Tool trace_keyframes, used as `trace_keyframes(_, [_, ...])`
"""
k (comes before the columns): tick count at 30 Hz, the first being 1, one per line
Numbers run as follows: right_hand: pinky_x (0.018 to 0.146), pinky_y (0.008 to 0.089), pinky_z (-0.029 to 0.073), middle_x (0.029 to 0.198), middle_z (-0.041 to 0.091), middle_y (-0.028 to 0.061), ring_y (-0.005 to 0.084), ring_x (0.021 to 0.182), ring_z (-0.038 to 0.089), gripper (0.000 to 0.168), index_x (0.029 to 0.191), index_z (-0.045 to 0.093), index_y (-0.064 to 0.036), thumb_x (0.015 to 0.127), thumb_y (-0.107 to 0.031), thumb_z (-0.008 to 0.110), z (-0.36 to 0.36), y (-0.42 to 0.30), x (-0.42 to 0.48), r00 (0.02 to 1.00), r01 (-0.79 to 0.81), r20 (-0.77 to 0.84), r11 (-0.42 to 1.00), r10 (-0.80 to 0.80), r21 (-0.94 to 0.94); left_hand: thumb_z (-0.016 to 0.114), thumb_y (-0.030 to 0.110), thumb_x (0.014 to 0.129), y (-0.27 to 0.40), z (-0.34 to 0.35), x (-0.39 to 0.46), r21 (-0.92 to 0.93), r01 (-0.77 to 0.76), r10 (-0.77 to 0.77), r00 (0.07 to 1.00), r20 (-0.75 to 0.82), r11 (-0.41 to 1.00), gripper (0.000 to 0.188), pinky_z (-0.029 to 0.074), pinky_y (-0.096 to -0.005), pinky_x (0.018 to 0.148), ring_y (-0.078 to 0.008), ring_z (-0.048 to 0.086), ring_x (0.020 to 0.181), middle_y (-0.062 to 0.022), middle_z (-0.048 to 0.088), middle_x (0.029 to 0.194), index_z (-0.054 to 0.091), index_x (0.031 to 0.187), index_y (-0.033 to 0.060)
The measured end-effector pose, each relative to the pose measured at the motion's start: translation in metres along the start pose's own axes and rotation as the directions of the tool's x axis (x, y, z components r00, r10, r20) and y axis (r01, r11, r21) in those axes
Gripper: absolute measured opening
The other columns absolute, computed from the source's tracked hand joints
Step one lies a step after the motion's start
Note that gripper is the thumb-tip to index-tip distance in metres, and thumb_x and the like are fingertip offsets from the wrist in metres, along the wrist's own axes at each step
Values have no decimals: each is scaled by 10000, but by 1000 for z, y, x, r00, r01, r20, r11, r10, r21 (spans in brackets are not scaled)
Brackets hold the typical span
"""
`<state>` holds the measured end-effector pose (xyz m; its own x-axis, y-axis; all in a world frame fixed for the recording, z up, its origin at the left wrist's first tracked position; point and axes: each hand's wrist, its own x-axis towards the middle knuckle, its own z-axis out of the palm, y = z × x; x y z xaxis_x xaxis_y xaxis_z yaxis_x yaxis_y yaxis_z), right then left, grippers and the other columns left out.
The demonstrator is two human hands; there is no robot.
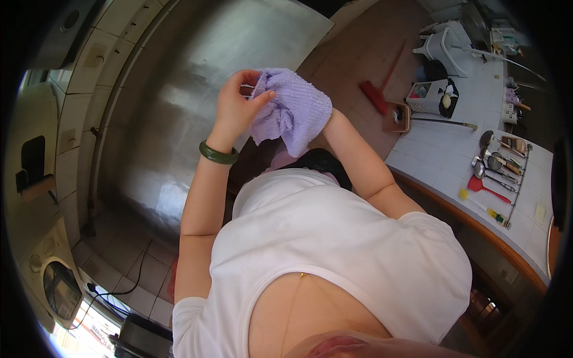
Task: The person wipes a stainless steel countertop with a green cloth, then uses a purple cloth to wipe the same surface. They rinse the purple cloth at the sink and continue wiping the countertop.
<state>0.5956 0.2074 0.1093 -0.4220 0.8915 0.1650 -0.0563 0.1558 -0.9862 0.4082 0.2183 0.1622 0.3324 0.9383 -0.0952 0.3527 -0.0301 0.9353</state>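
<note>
A lavender ribbed cloth (297,100) is bunched up in front of my body, above the edge of a shiny metal surface (179,112). My left hand (244,96), below which a green bangle (218,153) circles the wrist, grips the cloth's left edge between thumb and fingers. The cloth drapes over my right hand (330,121), so only the wrist side shows. Its fingers are hidden, and whether they are closed on the fabric cannot be made out.
A red broom (375,96) is on the tiled floor. Right of it are a dustpan (396,117), a white perforated basket (423,98) and a white plastic stool (450,51). Ladles and a red spatula (476,183) hang on a rail. A black cable (130,288) runs at lower left.
</note>
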Motion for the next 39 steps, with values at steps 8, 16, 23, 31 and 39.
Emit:
trace_keyframes(8, [925,376,488,1156,685,110,284,1096,627,453,1168,693,-90,755,-274,713,1,8,-4,955,220,18,662,-297,-717,664,-23,906,-62,-56,-13,-772,50,-309,931,-193,634,254,489,-247,871,-112,599,953,-49,639,1036,623,1156,3])
trace_keyframes(16, [972,366,481,1197,678,101,268,1124,623,464,1197,686,-109,783,-316,697,0,-7,22,977,212,124,704,-175,-678,664,-16,909,-67,-61,-19,-660,-34,-269,896,-352,750,179,485,-247,859,-109,590,936,-44,631,1014,615,1079,9])
trace_keyframes(23, [1024,438,458,1290,640,116,275,1193,593,497,1310,595,-59,969,-417,546,-16,67,12,831,-302,-190,712,522,634,680,4,892,-109,-77,-25,-565,-26,-303,823,-480,825,160,489,-252,828,-119,602,905,-40,656,989,632,1044,23])
trace_keyframes(31, [999,405,471,1251,651,100,245,1149,614,506,1274,594,-18,977,-428,591,-30,112,52,591,-633,-182,591,786,500,714,206,858,-169,-110,4,480,342,-225,932,-284,808,267,532,-380,855,-275,686,991,-132,713,1075,698,1098,92])
trace_keyframes(39, [919,337,493,1149,685,90,178,1064,626,342,1174,662,-20,884,-183,740,-45,111,98,705,-629,-304,763,641,150,691,156,813,-169,-84,82,691,215,-128,976,-177,690,265,537,-457,852,-343,661,953,-140,686,1069,697,1068,82])
